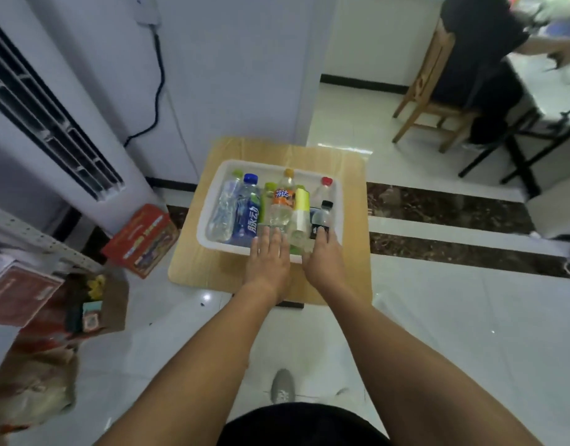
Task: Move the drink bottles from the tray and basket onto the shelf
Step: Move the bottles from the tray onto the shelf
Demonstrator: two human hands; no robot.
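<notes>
Lying side by side in a white tray [213, 194], caps toward 12 o'clock, are the drink bottles. The tray sits on a small wooden table [193, 265] on a tiled floor. The hands hide the bases of the middle bottles, and blur leaves most labels unreadable. One green-capped bottle [269, 187] is wedged between its neighbours and mostly covered.

Tray contents, from 9 o'clock to 3 o'clock:
- a clear bottle [224, 207] with a green cap
- a blue-labelled bottle [246, 215] with a blue cap
- an orange soda bottle [282, 201] with a yellow cap
- a yellow-green bottle [302, 201]
- a black-capped bottle [322, 217] with a dark label
- a red-capped bottle [324, 188] beyond it, at 1 o'clock

The left hand [269, 255] lies flat over the tray's 6 o'clock rim. Its fingers are straight and released, with the tips at the bases of the blue-labelled and orange soda bottles. The right hand [324, 255], just beside it, reaches the base of the black-capped bottle; whether it grasps the bottle cannot be told.

A red box [142, 239] lies on the floor at 9 o'clock of the table. A perforated shelf [26, 233] is cut off at the left frame edge. A standing air conditioner [52, 123] rises at 10 o'clock. A seated person [480, 59] on a wooden chair [428, 91] is at 2 o'clock, partly out of frame.
</notes>
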